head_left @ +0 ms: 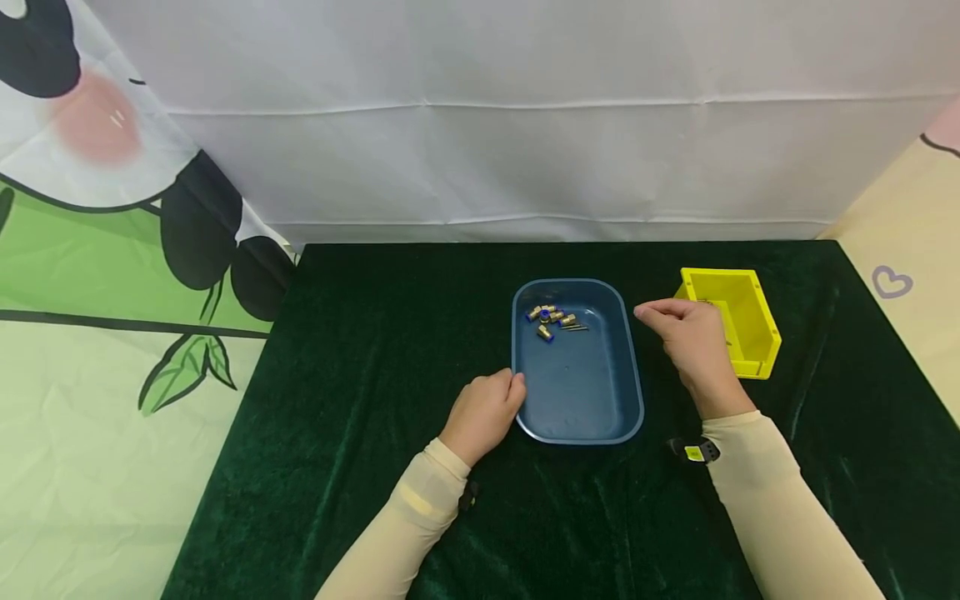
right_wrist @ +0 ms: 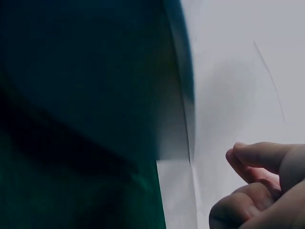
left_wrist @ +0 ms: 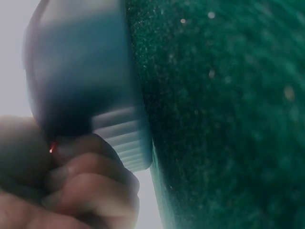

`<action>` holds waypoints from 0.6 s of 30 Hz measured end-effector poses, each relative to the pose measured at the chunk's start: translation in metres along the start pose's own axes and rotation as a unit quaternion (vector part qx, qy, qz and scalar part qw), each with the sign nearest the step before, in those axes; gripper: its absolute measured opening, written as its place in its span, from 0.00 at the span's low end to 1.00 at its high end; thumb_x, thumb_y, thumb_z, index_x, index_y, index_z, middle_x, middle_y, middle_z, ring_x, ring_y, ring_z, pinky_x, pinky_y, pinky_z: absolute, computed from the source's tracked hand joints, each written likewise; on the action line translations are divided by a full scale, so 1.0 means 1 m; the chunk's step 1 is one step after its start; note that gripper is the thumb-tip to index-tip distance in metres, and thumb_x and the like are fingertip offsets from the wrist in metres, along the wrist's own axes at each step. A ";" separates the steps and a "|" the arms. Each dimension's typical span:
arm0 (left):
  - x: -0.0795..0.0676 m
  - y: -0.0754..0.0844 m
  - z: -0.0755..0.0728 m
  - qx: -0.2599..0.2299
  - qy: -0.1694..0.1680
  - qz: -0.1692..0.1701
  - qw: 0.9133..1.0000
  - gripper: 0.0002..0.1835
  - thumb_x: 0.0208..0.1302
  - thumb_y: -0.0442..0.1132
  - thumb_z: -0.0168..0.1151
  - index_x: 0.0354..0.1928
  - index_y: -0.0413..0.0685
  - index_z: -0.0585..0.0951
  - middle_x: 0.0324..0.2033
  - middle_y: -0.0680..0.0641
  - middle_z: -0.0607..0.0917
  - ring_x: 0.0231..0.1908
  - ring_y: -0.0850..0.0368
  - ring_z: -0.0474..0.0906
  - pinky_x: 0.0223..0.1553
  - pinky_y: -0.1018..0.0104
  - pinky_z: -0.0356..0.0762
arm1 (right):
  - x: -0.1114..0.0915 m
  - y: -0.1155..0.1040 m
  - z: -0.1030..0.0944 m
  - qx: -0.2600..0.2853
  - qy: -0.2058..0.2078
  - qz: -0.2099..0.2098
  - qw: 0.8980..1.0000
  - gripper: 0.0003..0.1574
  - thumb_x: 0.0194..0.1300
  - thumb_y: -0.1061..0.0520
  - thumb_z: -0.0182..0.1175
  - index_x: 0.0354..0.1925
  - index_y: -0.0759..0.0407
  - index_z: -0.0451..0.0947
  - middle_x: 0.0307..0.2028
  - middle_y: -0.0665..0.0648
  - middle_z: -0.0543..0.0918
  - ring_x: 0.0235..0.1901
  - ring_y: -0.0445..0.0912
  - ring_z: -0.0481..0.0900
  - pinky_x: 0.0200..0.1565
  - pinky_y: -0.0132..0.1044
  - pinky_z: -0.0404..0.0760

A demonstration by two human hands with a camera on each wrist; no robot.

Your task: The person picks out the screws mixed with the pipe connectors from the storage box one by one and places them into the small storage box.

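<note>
A blue tray (head_left: pixel 577 400) lies on the dark green cloth. My left hand (head_left: pixel 486 412) grips its left rim; in the left wrist view the curled fingers (left_wrist: pixel 95 186) sit against the tray's outer wall (left_wrist: pixel 81 62). Brass fittings with blue ends (head_left: pixel 545 333) are grouped toward the tray's far left, with several thin metal pins (head_left: pixel 575 327) beside them. My right hand (head_left: pixel 686 337) hovers between the tray and a yellow bin (head_left: pixel 763 333). Thumb and forefinger meet at their tips, and nothing shows between them in the right wrist view.
The yellow bin stands right of the tray, partly covered by the right hand; a few small pieces show inside it. A white sheet (head_left: pixel 487 167) hangs behind the table's far edge. Printed cloths hang at the left and right.
</note>
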State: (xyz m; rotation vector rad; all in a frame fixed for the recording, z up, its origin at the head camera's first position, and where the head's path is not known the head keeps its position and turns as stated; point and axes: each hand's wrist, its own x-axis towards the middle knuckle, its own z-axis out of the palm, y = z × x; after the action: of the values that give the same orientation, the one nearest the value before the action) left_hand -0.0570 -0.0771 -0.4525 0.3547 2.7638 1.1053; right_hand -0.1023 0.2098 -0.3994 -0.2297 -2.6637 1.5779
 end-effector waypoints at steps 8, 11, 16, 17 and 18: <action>0.000 0.000 0.000 0.010 0.005 0.003 1.000 0.21 0.79 0.49 0.41 0.25 0.54 0.73 0.17 0.53 0.73 0.15 0.60 0.71 0.17 0.66 0.66 | 0.005 -0.015 0.029 0.030 -0.009 0.002 0.999 0.23 0.69 0.43 0.62 0.48 0.60 0.84 0.31 0.60 0.78 0.25 0.48 0.71 0.26 0.32 0.69; 0.000 0.000 0.000 0.010 0.005 0.005 1.000 0.21 0.79 0.48 0.41 0.25 0.54 0.73 0.17 0.53 0.73 0.15 0.60 0.71 0.18 0.66 0.66 | 0.007 -0.023 0.035 0.046 -0.016 0.003 0.999 0.20 0.69 0.45 0.62 0.46 0.60 0.84 0.22 0.54 0.71 0.15 0.45 0.66 0.20 0.30 0.66; 0.000 0.000 0.001 0.005 0.007 0.004 1.000 0.21 0.79 0.48 0.42 0.25 0.54 0.73 0.17 0.53 0.73 0.15 0.60 0.71 0.17 0.66 0.66 | 0.008 -0.033 0.045 0.051 -0.035 -0.003 0.998 0.18 0.69 0.47 0.63 0.45 0.60 0.85 0.20 0.51 0.68 0.14 0.44 0.65 0.19 0.31 0.64; 0.000 0.000 0.001 0.005 0.007 0.003 1.000 0.21 0.79 0.48 0.42 0.25 0.54 0.73 0.17 0.53 0.73 0.15 0.60 0.71 0.17 0.66 0.66 | 0.008 -0.034 0.046 0.048 -0.038 -0.001 0.998 0.17 0.69 0.47 0.63 0.45 0.59 0.85 0.20 0.52 0.68 0.14 0.44 0.65 0.19 0.31 0.64; 0.000 -0.001 0.001 0.006 0.008 0.002 1.000 0.21 0.79 0.48 0.42 0.25 0.54 0.73 0.17 0.53 0.73 0.15 0.60 0.71 0.17 0.66 0.66 | 0.008 -0.035 0.047 0.044 -0.042 0.000 0.998 0.17 0.70 0.48 0.63 0.45 0.59 0.85 0.21 0.52 0.68 0.15 0.45 0.66 0.19 0.32 0.64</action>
State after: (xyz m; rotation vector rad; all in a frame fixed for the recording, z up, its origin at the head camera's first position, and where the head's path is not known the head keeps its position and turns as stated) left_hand -0.0567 -0.0767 -0.4537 0.3558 2.7852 1.0986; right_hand -0.1190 0.1533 -0.3918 -0.1658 -2.6462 1.7374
